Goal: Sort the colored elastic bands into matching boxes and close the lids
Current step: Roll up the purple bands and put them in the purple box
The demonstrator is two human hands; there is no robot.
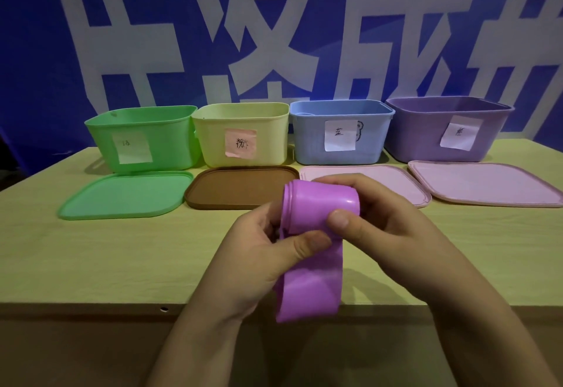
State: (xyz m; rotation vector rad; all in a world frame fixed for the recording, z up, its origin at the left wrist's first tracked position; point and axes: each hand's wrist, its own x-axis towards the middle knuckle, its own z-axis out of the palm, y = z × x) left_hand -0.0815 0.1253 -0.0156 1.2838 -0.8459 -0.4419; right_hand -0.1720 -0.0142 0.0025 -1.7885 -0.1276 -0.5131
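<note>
A wide purple elastic band (313,280) is held above the table's near edge by both hands. My left hand (259,252) pinches it from the left with thumb on top. My right hand (387,228) grips the rolled upper part from the right. The loose end hangs down toward me. At the back stand four open boxes in a row: green box (170,143), yellow box (271,140), blue box (307,143) and purple box (420,140), each with a paper label. What lies inside them is hidden.
Four lids lie flat in front of the boxes: a green lid (125,196), a brown lid (231,188), a pink lid (393,181) and another pink lid (484,184). The wooden table (106,258) ends near me. A blue wall with white characters stands behind.
</note>
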